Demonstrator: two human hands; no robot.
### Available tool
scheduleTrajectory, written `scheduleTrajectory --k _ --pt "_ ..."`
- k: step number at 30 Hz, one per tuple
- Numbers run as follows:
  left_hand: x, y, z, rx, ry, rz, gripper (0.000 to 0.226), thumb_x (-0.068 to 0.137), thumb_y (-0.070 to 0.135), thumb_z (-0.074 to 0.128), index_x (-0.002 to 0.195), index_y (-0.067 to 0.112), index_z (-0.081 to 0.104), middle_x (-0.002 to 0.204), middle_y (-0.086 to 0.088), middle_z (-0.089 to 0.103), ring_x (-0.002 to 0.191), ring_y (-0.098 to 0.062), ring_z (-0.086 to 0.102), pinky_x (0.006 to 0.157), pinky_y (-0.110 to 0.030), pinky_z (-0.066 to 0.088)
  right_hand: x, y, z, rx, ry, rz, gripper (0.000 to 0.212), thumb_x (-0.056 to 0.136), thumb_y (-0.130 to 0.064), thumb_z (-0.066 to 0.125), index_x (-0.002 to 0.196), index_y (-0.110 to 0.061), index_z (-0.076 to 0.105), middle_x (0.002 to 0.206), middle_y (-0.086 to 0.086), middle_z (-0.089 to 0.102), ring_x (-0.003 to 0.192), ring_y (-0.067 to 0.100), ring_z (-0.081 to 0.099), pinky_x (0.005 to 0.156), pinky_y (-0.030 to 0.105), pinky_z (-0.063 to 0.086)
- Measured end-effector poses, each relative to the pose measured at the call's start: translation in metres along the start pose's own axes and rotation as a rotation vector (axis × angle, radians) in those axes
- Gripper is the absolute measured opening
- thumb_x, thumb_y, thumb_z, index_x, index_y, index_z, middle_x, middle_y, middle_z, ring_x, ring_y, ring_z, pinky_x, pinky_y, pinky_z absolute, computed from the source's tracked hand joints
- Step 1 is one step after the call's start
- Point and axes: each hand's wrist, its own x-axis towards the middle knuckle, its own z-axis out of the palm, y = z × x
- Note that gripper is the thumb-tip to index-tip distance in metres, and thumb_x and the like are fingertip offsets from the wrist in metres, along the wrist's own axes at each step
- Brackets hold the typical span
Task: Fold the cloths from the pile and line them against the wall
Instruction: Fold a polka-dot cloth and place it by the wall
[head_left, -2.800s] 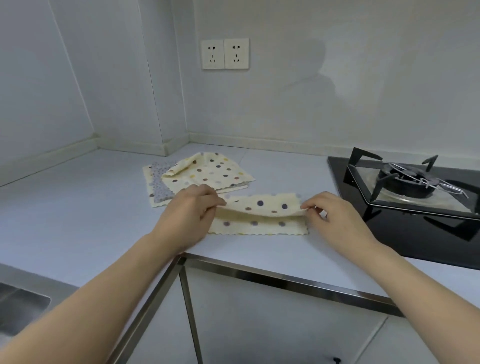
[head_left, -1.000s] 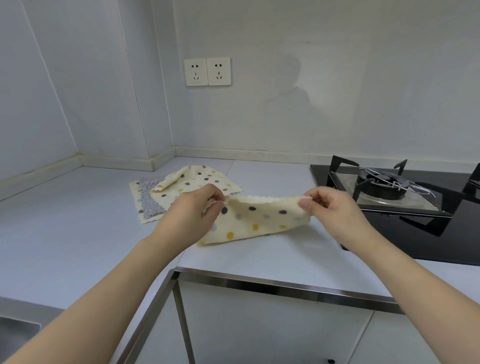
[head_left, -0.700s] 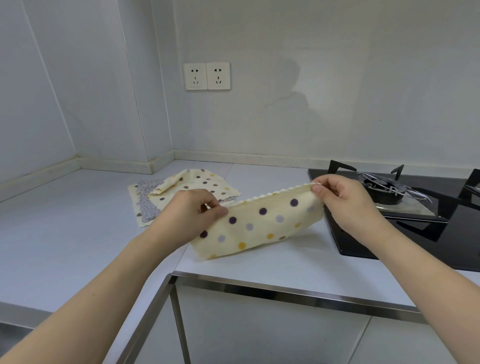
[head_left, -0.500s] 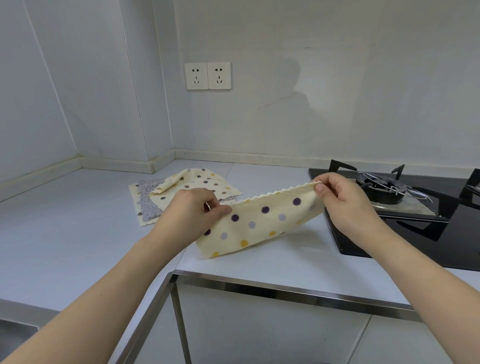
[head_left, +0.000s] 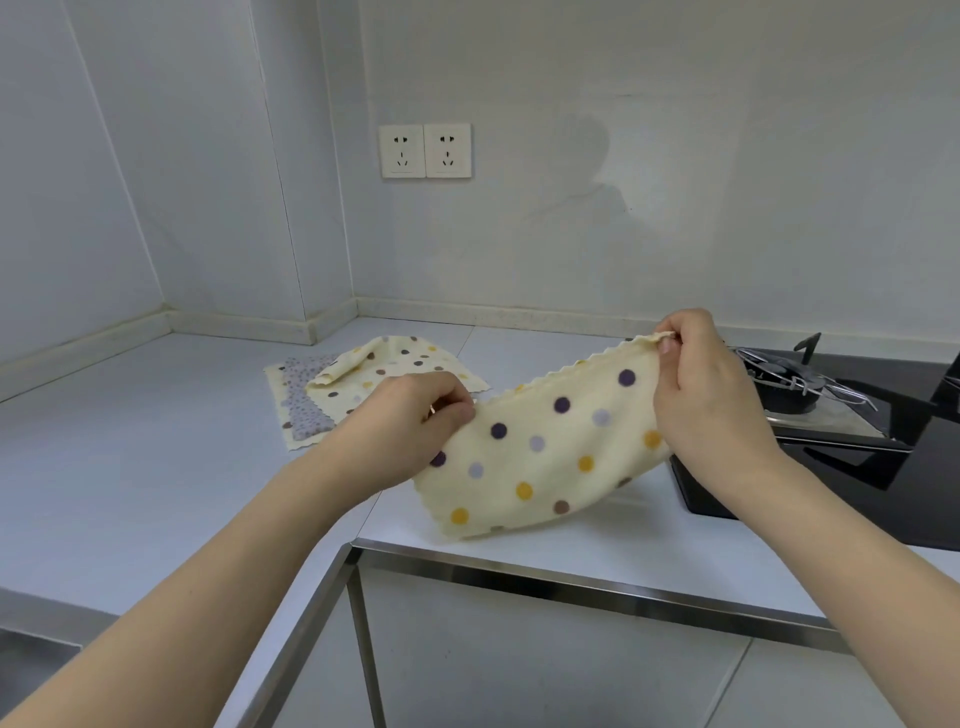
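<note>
Dotted cloth (head_left: 545, 457) held above worktop (head_left: 130, 467) front edge, long axis rising left to right; left hand (head_left: 410, 426) & right hand (head_left: 696, 379) pinch its top corners. Pile (head_left: 358, 384) lies nr back corner.

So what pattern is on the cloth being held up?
Cream cloth with purple, lilac, yellow and brown polka dots; head view.

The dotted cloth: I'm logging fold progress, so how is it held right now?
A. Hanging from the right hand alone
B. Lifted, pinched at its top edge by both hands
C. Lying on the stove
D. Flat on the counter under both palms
B: the left hand and right hand each pinch the top edge of the cloth, which hangs slanted above the counter.
</note>
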Motion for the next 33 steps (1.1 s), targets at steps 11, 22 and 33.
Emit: scheduleTrajectory --k 11,22,33 --pt "0.040 -0.021 0.008 -0.202 -0.304 -0.237 0.011 0.093 0.013 0.057 0.097 0.012 0.066 0.091 -0.002 0.066 0.074 -0.013 0.057 0.066 -0.024 0.045 0.048 0.020 0.048 -0.526 -0.457 0.115 0.023 0.093 -0.010 0.041 0.116 -0.010 0.043 0.112 0.014 0.055 0.102 0.036 0.056 0.074 0.037 0.040" --pt "0.060 -0.068 0.032 -0.288 -0.239 -0.339 0.014 0.088 0.017 0.062 0.101 0.017 0.064 0.093 -0.001 0.063 0.076 -0.019 0.059 0.070 -0.029 0.048 0.023 0.044 0.122 -0.690 -0.370 -0.094 0.034 0.092 -0.026 0.048 0.124 -0.015 0.049 0.122 0.009 0.043 0.108 0.031 0.043 0.085 0.039 0.034" --pt "0.051 -0.066 0.014 -0.578 -0.423 -0.492 0.018 0.090 0.011 0.065 0.105 0.001 0.063 0.092 -0.016 0.070 0.074 -0.022 0.064 0.068 -0.030 0.055 -0.017 0.049 0.115 -0.487 -0.740 0.163 0.057 0.098 -0.049 0.020 0.150 -0.025 0.018 0.159 0.003 0.011 0.145 0.027 0.007 0.115 0.045 0.004"
